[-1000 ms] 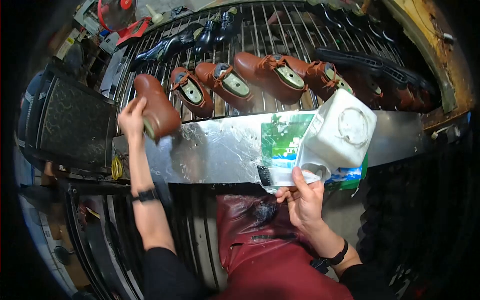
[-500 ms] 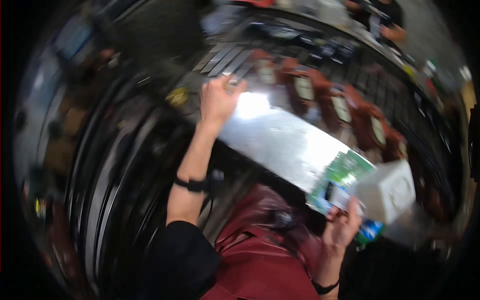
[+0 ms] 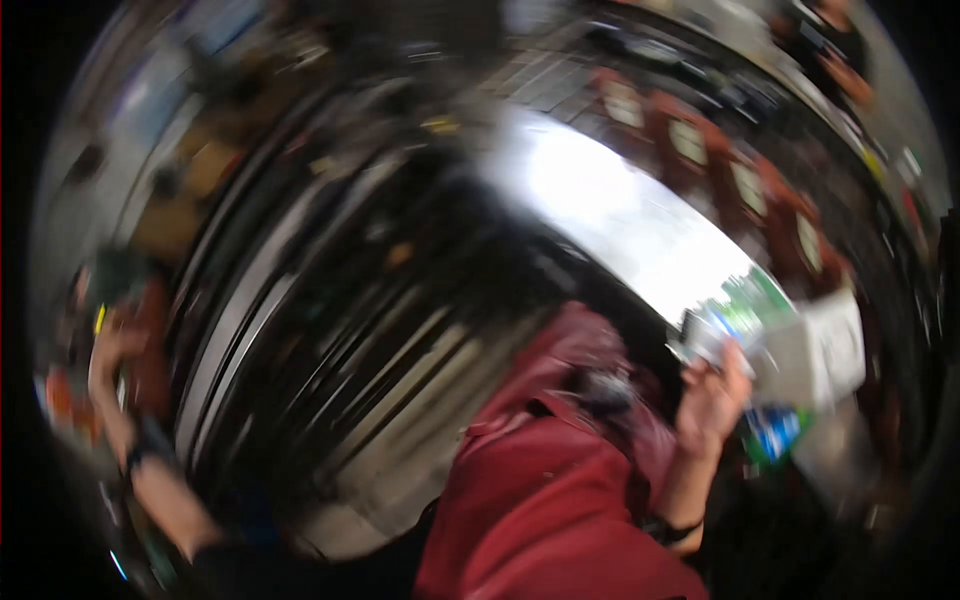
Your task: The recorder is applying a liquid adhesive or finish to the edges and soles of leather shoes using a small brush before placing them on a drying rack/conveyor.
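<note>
Blurred shiny metal tabletop [image 3: 620,215], white plastic jug [image 3: 825,355] resting at its near end, row of brown shoes [image 3: 745,185] on the rack behind it

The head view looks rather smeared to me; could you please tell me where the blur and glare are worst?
Head view: motion blur smears the whole frame, heaviest over the dark rails at the centre left; the left hand is a vague shape at the rim. Glare bleaches the metal sheet. The right hand and white container stay recognisable; fisheye bends edges.
</note>
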